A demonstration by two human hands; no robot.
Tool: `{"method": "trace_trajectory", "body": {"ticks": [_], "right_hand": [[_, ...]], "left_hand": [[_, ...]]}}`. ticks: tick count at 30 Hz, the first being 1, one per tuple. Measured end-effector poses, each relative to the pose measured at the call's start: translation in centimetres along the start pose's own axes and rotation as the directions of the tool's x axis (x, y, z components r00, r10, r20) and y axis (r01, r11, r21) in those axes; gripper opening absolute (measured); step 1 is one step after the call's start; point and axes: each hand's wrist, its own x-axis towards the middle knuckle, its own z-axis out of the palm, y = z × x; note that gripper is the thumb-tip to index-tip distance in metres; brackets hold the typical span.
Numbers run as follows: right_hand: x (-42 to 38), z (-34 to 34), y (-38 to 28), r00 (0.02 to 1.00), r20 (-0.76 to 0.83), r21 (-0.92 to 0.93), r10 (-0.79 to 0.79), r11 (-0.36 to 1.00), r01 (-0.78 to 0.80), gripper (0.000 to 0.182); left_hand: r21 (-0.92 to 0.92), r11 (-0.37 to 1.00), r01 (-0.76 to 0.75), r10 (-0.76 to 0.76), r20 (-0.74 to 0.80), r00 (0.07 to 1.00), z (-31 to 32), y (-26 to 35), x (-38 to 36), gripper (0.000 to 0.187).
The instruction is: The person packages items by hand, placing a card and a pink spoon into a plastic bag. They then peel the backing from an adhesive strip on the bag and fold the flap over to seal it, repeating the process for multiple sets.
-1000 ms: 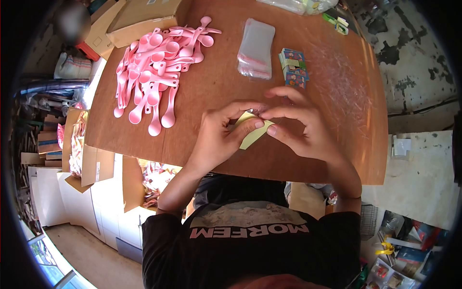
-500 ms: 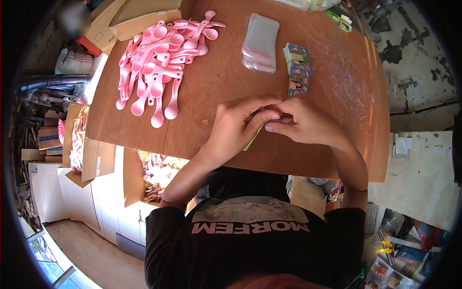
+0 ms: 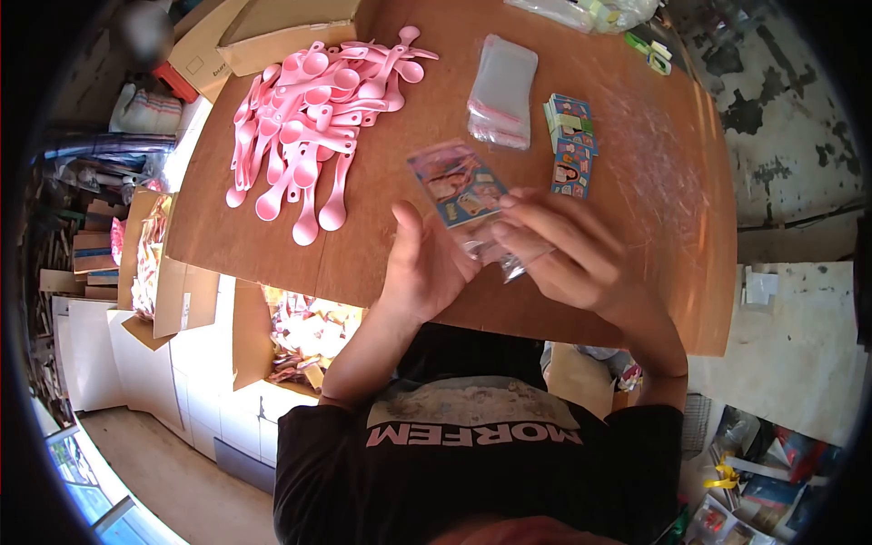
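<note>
My right hand pinches a clear plastic bag with a printed blue and pink card in it. A loose, shiny end of the plastic hangs below the fingers. Beside the bag's lower left side, my left hand is open with the thumb raised; its fingertips are partly hidden behind the plastic. Pink measuring spoons lie heaped on the left of the table. Farther back are a stack of clear bags and, right of it, a stack of printed cards.
The brown wooden table carries a cardboard box at the back left. Crumpled clear plastic lies on its right side, with green scissors at the back right. A cardboard box of packets stands below the front edge.
My hands were close together with fingertips meeting; now they are apart. The bagged card has come into view, held up in my right hand, and my left hand has opened.
</note>
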Motion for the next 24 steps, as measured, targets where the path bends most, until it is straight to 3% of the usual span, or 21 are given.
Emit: {"method": "trace_trajectory", "body": {"ticks": [1, 2, 3, 5, 7, 9, 11, 12, 13, 14, 15, 16, 17, 20, 23, 24], "right_hand": [[0.0, 0.4, 0.0, 1.000, 0.002, 0.001, -0.003, 1.000, 0.003, 0.020], [-0.1, 0.8, -0.1, 0.993, 0.096, -0.072, -0.076, 0.994, 0.083, 0.018], [-0.1, 1.0, -0.1, 0.971, 0.194, -0.135, -0.139, 0.977, 0.166, 0.018], [0.2, 0.8, -0.1, 0.955, 0.237, -0.151, -0.177, 0.965, 0.216, 0.020], [0.5, 0.6, 0.0, 0.957, 0.189, -0.193, -0.220, 0.947, 0.255, 0.020], [0.9, 0.0, -0.1, 0.959, 0.192, -0.165, -0.208, 0.957, 0.240, 0.018], [1.3, -0.1, 0.0, 0.978, 0.079, -0.165, -0.194, 0.965, 0.205, 0.019], [1.8, 0.0, -0.4, 0.998, 0.012, -0.063, -0.055, 0.996, 0.056, 0.020], [1.7, 0.4, -0.7, 0.999, 0.012, -0.054, -0.053, 0.997, 0.053, 0.020], [1.5, 0.8, -0.8, 0.976, 0.062, 0.159, 0.209, 0.963, -0.216, 0.019], [1.3, 1.2, -0.9, 0.885, 0.165, 0.342, 0.436, 0.816, -0.466, 0.017], [1.3, 1.5, -1.1, 0.786, 0.339, 0.439, 0.517, 0.652, -0.618, 0.012], [1.2, 2.0, -1.2, 0.786, 0.339, 0.440, 0.517, 0.651, -0.618, 0.012], [-0.1, 3.5, -1.5, 0.685, 0.561, 0.627, 0.465, 0.302, -0.718, 0.018], [-0.5, 4.9, -2.2, 0.724, 0.519, 0.684, 0.454, 0.288, -0.671, 0.022], [0.1, 4.8, -2.2, 0.701, 0.589, 0.650, 0.401, 0.280, -0.706, 0.029]], "left_hand": [[-0.231, 0.973, 0.025, -0.047, -0.089, 0.995, 0.5, 0.3, 0.1, 0.087], [-0.259, 0.966, -0.015, -0.002, -0.067, 0.998, 0.6, 0.8, 0.5, 0.066], [-0.264, 0.964, -0.020, 0.001, -0.070, 0.998, -0.1, 0.8, 0.7, 0.066], [-0.317, 0.943, -0.105, 0.030, -0.233, 0.972, -2.1, 0.7, 0.9, 0.043], [-0.292, 0.948, -0.130, 0.067, -0.217, 0.974, -2.0, 1.6, 1.0, 0.035], [-0.109, 0.938, -0.329, 0.243, -0.470, 0.848, -2.1, 2.1, 0.7, 0.034], [-0.095, 0.920, -0.379, 0.295, -0.467, 0.833, -2.7, 2.7, 0.5, 0.034], [-0.072, 0.909, -0.410, 0.327, -0.488, 0.810, -2.4, 3.1, 0.4, 0.036], [-0.048, 0.897, -0.439, 0.357, -0.505, 0.786, -2.2, 3.4, 0.3, 0.038], [-0.024, 0.895, -0.445, 0.374, -0.504, 0.779, -2.1, 3.6, 0.2, 0.041], [-0.021, 0.894, -0.448, 0.377, -0.504, 0.777, -2.2, 3.6, 0.3, 0.041], [-0.003, 0.890, -0.456, 0.396, -0.489, 0.777, -2.3, 3.6, 0.3, 0.043], [0.015, 0.886, -0.463, 0.414, -0.473, 0.778, -2.4, 3.6, 0.3, 0.045], [0.046, 0.873, -0.486, 0.451, -0.460, 0.765, -2.7, 3.6, 0.3, 0.047], [0.073, 0.864, -0.498, 0.479, -0.426, 0.768, -3.1, 3.4, 0.3, 0.049], [0.072, 0.864, -0.499, 0.479, -0.425, 0.768, -2.9, 3.2, 0.2, 0.049]]}}
